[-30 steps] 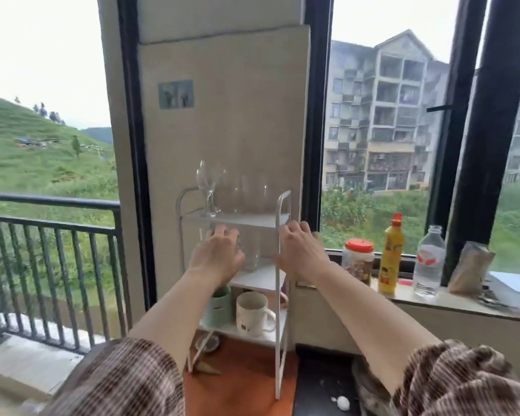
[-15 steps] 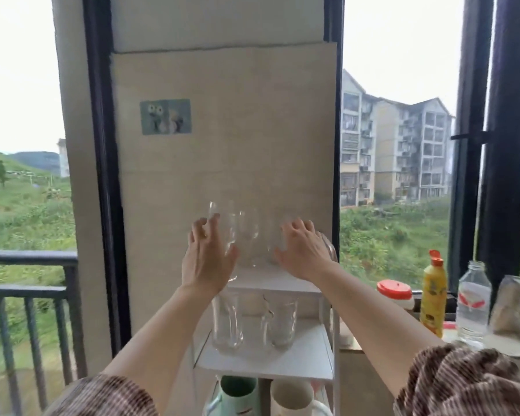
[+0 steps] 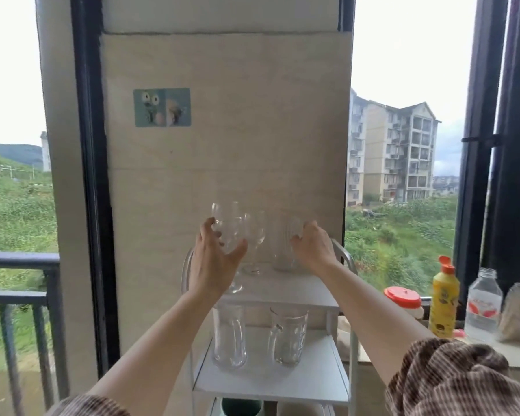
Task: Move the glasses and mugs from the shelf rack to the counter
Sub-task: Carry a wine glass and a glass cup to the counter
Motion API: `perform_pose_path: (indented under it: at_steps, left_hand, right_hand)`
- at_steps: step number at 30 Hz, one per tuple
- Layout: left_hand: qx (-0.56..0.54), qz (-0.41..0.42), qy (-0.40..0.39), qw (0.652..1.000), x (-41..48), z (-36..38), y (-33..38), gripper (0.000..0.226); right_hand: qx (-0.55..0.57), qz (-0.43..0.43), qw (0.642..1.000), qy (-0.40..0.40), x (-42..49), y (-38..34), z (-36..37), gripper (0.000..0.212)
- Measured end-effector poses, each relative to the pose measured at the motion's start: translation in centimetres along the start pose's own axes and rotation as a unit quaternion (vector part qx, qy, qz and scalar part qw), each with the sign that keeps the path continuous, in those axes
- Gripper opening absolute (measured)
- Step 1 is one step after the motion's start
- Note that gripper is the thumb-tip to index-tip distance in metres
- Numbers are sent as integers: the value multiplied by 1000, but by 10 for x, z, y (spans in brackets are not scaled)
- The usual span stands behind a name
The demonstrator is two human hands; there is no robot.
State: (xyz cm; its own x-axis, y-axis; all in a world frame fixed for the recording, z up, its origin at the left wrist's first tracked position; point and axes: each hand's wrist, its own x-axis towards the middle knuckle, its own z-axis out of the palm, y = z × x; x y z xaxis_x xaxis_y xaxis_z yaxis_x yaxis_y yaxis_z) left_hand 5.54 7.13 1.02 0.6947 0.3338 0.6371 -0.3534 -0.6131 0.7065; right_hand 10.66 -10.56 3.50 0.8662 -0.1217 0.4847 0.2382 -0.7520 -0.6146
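Observation:
A white shelf rack stands against the beige wall panel. Its top shelf carries a wine glass, a second wine glass and a ribbed clear glass. My left hand wraps the first wine glass's bowl, fingers on its left and thumb on its right. My right hand grips the ribbed glass from its right side. Two clear glass mugs stand on the middle shelf. The rims of a green mug and a white mug show at the bottom edge.
To the right, the window counter holds a red-lidded jar, a yellow bottle, a clear water bottle and a crumpled bag. A dark balcony railing lies beyond the glass on the left.
The view has tilted up and moved closer to the rack. Both hands rose from the middle shelf to the top shelf, and now close on the wine glass and the ribbed glass.

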Motion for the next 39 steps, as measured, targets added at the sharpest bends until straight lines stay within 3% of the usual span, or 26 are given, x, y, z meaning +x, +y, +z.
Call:
perform_pose_path:
  at_steps: [2,7,14,27,39]
  left_hand:
    - [-1,-1,1,1000,0,-1,0,74]
    - [-27,5,11,1000,1,-2,-1,71]
    - [-35,14,10,999,-4,-5,2,73]
    - [-110,47,-23,993,-34,-9,30,71]
    - [-136,100,-94,981,-112,15,110,74]
  right_hand:
    - [74,40,996,3,3,0,-2,17]
    - [145,124,981,-33,1,-5,-14,21]
    - [297,182,930,-112,-9,-13,-22,6]
    - [366,160,911,-107,-64,-7,-76,10]
    - [407,142,899,-75,-140,56,-199,10]
